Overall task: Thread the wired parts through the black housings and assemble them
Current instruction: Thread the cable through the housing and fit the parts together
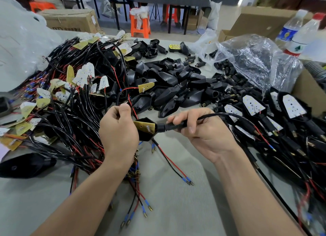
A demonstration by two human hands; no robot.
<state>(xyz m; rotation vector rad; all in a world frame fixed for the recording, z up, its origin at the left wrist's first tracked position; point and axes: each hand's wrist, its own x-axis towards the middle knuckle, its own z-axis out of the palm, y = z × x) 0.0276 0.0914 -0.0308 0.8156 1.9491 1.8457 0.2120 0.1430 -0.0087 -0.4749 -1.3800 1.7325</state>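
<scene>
My left hand (118, 129) grips a black housing (146, 135) from its left side, with thin red and black wires pinched between thumb and fingers above it. A yellow circuit board (144, 127) lies tilted in the housing's open mouth. My right hand (202, 129) is curled round the black stem (173, 126) and sleeved cable (220, 114) coming out of the housing's right end. Red and black leads with blue-sleeved tips (187, 180) hang below onto the table.
A tangled heap of wired boards (70, 94) fills the left. Loose black housings (176, 83) lie in the middle behind my hands. Assembled units with white LED boards (254, 106) lie on the right. A clear plastic bag (255, 59) and two water bottles (299, 32) stand at the back right.
</scene>
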